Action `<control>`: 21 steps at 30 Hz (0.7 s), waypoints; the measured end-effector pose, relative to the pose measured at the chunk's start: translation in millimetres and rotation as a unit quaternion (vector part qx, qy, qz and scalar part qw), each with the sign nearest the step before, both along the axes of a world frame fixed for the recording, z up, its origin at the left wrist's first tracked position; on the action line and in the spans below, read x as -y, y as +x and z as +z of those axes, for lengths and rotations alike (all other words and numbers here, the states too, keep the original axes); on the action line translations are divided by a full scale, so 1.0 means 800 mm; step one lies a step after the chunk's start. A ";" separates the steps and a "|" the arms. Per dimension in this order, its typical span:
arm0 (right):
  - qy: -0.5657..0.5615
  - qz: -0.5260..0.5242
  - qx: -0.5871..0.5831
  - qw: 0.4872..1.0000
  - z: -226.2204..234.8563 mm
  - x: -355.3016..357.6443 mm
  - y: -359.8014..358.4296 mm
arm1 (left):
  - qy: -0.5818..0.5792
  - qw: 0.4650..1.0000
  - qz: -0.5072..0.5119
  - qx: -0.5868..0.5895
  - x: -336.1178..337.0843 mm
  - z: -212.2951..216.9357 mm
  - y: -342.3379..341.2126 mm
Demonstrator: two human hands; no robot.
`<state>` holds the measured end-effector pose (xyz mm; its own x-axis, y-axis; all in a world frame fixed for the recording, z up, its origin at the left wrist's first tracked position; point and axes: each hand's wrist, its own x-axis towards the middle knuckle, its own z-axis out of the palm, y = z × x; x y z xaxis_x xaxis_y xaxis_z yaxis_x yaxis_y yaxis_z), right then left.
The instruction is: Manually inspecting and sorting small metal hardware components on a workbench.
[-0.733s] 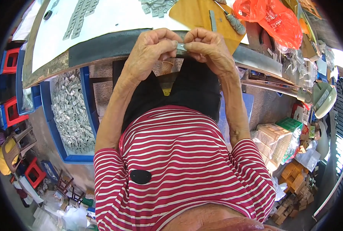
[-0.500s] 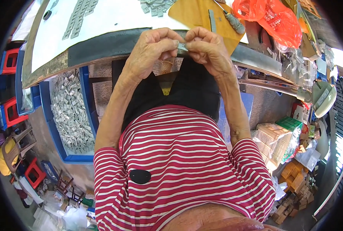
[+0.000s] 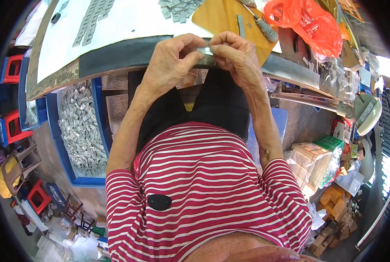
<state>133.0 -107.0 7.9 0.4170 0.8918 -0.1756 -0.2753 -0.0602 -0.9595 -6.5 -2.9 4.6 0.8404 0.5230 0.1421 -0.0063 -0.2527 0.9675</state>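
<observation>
Above the near edge of the wooden tabletop [image 3: 64,76], a small flat light-grey piece [image 3: 207,51] sits between two bare hands. The right hand [image 3: 241,56] pinches it narrowly between thumb and forefinger. The left hand [image 3: 168,59] has just loosened: its thumb and forefinger, close on the piece a moment ago, now stand apart with a gap between them. The piece therefore seems to depend on the right grip alone, though whether the left thumb still brushes it I cannot tell.

Farther out, right of centre, lies one mustard-brown flat sheet [image 3: 214,19], carrying one narrow grey strip [image 3: 241,26]. Beside the strip is one thin-shafted tool with a bulky grey wrapped handle [image 3: 268,29], and farther right one crumpled translucent red plastic bag [image 3: 322,37].

At the far middle spreads one loose heap of grey pieces [image 3: 179,11]; at the far left, grey pieces in long rows [image 3: 92,22] lie side by side. Both are too crowded to count. One black ring [image 3: 55,18] sits at the far-left corner.

Below the tabletop, to the left, one blue rectangular tray [image 3: 88,180] holds a great many grey pieces, beyond counting. Three red plastic stools [image 3: 40,195] stand farther left.
</observation>
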 end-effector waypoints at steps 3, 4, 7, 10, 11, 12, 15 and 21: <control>-0.005 -0.035 0.009 0.999 0.008 -0.009 -0.006 | 0.017 0.999 0.031 -0.004 -0.010 0.003 0.000; 0.002 -0.027 0.007 1.000 0.010 -0.010 -0.008 | 0.023 0.999 0.047 -0.006 -0.013 0.006 -0.003; 0.014 -0.059 0.077 0.995 0.022 -0.010 -0.014 | 0.049 0.995 0.083 -0.028 -0.030 0.008 -0.010; 0.032 -0.004 0.121 0.992 0.079 0.011 -0.035 | 0.098 0.985 0.141 -0.015 -0.050 -0.001 -0.016; 0.108 0.010 0.145 0.983 0.098 0.021 -0.049 | 0.107 0.983 0.152 -0.014 -0.058 -0.002 -0.019; 0.192 0.028 0.179 0.964 0.111 0.029 -0.056 | 0.116 0.980 0.161 -0.017 -0.066 -0.001 -0.023; 0.273 -0.098 0.287 0.913 0.148 0.051 -0.101 | 0.182 0.955 0.232 -0.042 -0.092 -0.013 -0.033; 0.563 0.066 0.189 0.802 0.171 0.063 -0.076 | 0.322 0.889 0.323 -0.044 -0.148 -0.036 -0.056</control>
